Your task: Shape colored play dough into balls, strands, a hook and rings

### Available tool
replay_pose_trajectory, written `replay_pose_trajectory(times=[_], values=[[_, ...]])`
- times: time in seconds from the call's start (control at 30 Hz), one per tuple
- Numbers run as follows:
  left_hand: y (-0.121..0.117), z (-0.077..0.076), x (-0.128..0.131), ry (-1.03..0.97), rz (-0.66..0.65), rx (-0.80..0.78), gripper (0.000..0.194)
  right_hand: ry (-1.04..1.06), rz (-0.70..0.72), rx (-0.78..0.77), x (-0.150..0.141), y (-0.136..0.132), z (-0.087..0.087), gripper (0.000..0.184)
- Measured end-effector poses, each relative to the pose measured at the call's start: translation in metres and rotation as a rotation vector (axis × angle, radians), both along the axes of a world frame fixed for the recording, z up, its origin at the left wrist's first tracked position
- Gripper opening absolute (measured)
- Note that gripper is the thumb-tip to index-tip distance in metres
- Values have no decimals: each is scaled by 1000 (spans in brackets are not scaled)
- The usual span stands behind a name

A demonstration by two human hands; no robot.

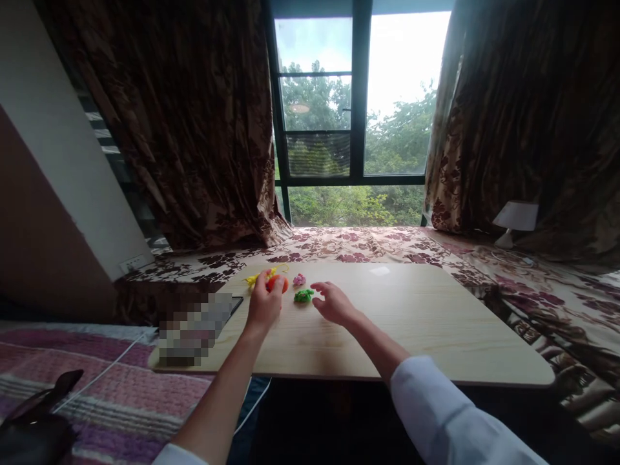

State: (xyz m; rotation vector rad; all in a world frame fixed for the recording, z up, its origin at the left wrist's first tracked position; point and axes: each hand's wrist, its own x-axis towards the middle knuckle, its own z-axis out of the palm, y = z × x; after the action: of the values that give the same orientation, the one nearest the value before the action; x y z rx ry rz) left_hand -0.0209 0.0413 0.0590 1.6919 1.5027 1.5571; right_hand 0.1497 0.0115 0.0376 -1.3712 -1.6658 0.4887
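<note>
At the left part of the pale wooden table (387,323), my left hand (264,307) curls its thumb and fingers around a round orange-red thing (281,285). A bright yellow thing (251,280) with a thin loop lies just behind that hand, partly hidden by it. My right hand (334,303) is apart from the things, fingers bent and spread, holding nothing. Just left of its fingertips sits a small green figure (303,296) with bits of other colours. Slightly farther back lies a small pink figure (299,279). The figures' exact kinds are too small to make out.
A dark-edged flat object (194,332), blurred out, lies at the table's left. Behind stands a cloth-covered window ledge (358,242) with a white lamp (516,216) at right. A striped bedspread (111,381) and a dark bag (41,426) are at lower left.
</note>
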Motion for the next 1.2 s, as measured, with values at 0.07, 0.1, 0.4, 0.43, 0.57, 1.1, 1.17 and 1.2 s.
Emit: replay_pose_trajectory(times=[0.07,0.1,0.4,0.43,0.57,1.1,1.17,1.2], values=[[19,4,-8,231,111,16,43,-8,5,-9,-23,24,1,37],[27,5,-9,313,130,17,41,-5,10,-17,-33,32,0,37],[48,-10,19,563,-50,-48,18,219,132,-189,11,-3,-9,36],[48,-11,22,563,-70,-55,15,337,175,-237,22,-13,-9,37],[39,-7,26,510,-130,-46,15,888,310,-390,48,-45,-11,35],[-46,-43,117,-491,-463,-94,31,998,-129,-6,37,-36,-7,45],[-51,-46,117,-684,-630,-234,28,912,-138,42,30,-37,-6,44],[-54,-46,116,-788,-735,-319,27,834,-153,74,28,-38,-5,43]])
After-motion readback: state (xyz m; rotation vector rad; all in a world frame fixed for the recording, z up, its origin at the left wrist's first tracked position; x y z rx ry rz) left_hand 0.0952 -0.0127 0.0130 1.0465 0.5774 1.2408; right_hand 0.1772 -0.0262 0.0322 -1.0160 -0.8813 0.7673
